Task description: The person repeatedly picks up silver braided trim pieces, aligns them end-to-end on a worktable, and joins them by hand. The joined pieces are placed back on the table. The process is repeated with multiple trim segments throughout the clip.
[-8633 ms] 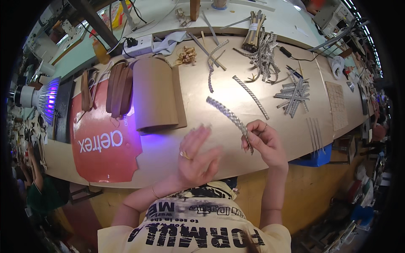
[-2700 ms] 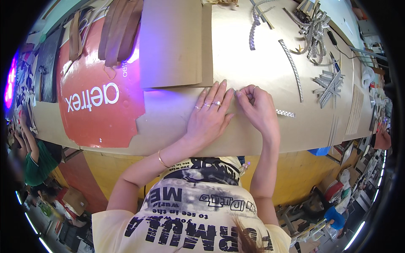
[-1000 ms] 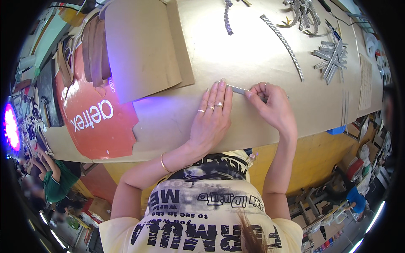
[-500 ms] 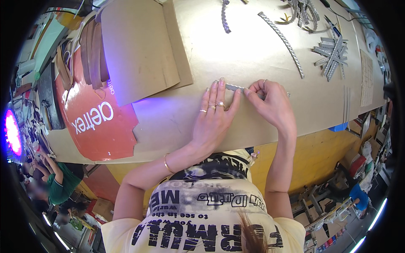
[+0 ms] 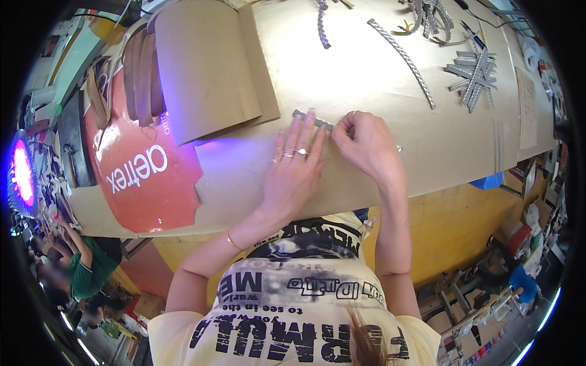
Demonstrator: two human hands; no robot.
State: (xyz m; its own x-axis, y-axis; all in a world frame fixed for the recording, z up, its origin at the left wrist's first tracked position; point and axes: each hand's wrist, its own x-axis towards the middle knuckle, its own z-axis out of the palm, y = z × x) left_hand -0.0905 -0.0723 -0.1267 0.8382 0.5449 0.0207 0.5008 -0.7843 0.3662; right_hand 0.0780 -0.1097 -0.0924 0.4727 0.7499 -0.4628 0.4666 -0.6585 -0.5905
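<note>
A short grey braided strip [image 5: 323, 124] lies on the brown-covered table. My left hand [image 5: 294, 168] rests flat across it with the fingers stretched out, and the strip's far left end shows beyond the fingertips. My right hand [image 5: 369, 149] is closed, thumb and fingers pinching the strip's right end. Part of the strip is hidden under my left fingers and inside my right hand. Farther off, a longer grey braided strip [image 5: 403, 62] lies slanted by itself.
At the far right sit a pile of short grey braided strips [image 5: 473, 78] and a looped bundle of braids [image 5: 432, 21]. A dark braid [image 5: 322, 27] lies at the far middle. Left are folded brown cardboard [image 5: 207, 70], brown straps [image 5: 141, 79] and a red printed sheet [image 5: 155, 195].
Both hands have shifted left along with the strip. More of the strip's left end now shows past my left fingertips.
</note>
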